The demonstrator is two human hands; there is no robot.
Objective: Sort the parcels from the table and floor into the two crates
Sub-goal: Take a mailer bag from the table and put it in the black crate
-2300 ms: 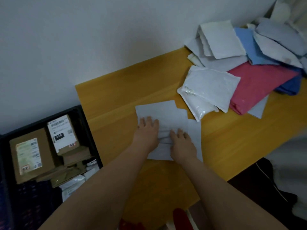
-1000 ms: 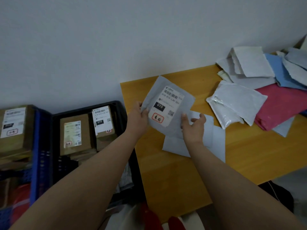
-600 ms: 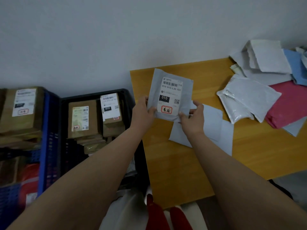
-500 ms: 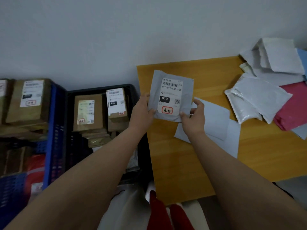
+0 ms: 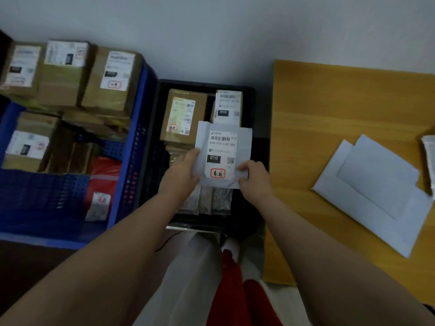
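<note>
I hold a flat grey parcel [image 5: 242, 137], label up and marked 010, over the black crate [image 5: 259, 109]. My left hand [image 5: 182, 176] grips its lower left edge and my right hand [image 5: 253, 180] grips its lower right corner. The black crate holds brown boxes [image 5: 181, 109] with labels and a few flat packets at its near end. To the left, the blue crate [image 5: 131, 142] is packed with brown boxes [image 5: 110, 78] and a red bag [image 5: 103, 175]. Two flat grey parcels [image 5: 376, 184] lie overlapped on the wooden table [image 5: 329, 102].
The table's left edge runs right beside the black crate. A white wall stands behind both crates. Another pale packet [image 5: 429, 158] shows at the right frame edge. My legs and a red garment [image 5: 226, 290] fill the floor space below the crates.
Both hands carried the labelled grey parcel leftward off the table until it hangs over the black crate. My view swung left, and most of the parcel pile left the frame.
</note>
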